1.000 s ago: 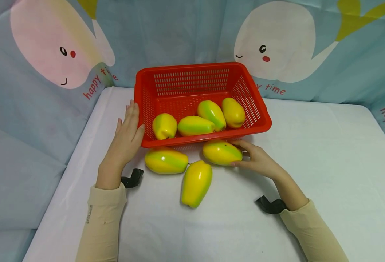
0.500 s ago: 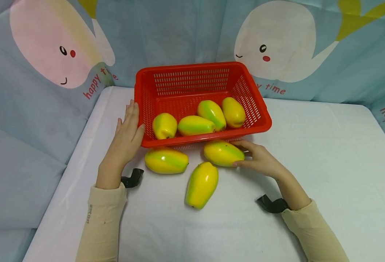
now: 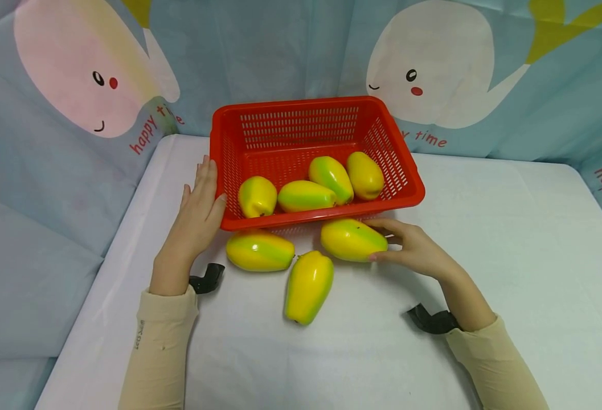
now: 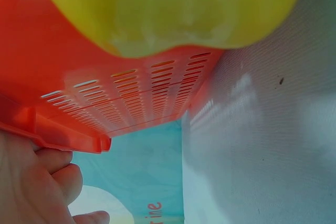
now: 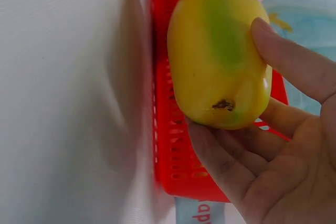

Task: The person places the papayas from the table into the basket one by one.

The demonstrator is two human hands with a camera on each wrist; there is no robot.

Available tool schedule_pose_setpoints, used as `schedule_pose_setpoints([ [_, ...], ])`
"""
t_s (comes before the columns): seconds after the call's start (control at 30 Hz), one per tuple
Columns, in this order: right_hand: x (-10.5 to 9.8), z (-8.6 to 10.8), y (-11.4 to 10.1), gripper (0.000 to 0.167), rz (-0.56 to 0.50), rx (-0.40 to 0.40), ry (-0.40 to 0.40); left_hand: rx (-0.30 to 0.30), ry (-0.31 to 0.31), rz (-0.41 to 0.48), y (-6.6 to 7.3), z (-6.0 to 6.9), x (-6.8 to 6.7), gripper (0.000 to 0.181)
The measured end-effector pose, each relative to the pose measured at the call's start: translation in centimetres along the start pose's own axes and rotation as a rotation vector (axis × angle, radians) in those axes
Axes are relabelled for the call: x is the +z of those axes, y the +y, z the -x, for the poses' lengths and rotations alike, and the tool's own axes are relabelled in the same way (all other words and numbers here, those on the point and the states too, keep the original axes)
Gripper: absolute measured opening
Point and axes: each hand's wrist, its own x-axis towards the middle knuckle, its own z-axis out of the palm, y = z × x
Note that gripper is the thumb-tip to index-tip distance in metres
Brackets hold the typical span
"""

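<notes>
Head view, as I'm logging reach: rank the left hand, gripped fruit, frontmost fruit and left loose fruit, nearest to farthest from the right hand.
1. Gripped fruit: in the right hand.
2. Frontmost fruit: left of that hand, nearer the person.
3. Left loose fruit: farther left, in front of the basket.
4. Left hand: farthest left, at the basket's left side.
</notes>
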Motion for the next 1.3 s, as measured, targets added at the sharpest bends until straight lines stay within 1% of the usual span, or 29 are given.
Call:
schedule_pose_setpoints([
  [0.27,-0.4,0.5,-0.7,0.057,0.009,-0.014,-0.014,0.002,-0.004,0.004,0.1,0.1,-0.1,0.063],
  [0.5,-0.9,0.9,-2.5,0.058,0.026,-0.112,-0.043,0.008,0.000,0.015,-0.1,0.2,0.0,0.063],
  [0.63,-1.5,0.5,-3.8,0.059,0.018,-0.144,-0.034,0.007,-0.002,0.019,0.0,0.2,-0.1,0.063],
  [0.83,-2.1,-1.1,-5.5,0.057,0.004,-0.167,0.009,0.004,-0.003,0.016,0.2,0.1,-0.2,0.063],
  [0.97,-2.2,-2.6,-6.3,0.058,-0.020,-0.147,0.044,0.007,0.002,0.011,0.2,0.1,-0.1,0.063],
  [1.13,-1.9,-5.0,-7.1,0.057,-0.121,-0.099,0.077,-0.003,0.000,0.007,0.1,0.0,0.0,0.063],
  [1.3,-1.2,-7.1,-7.7,0.056,-0.188,-0.076,0.118,-0.016,0.000,-0.002,0.1,0.0,0.0,0.064],
])
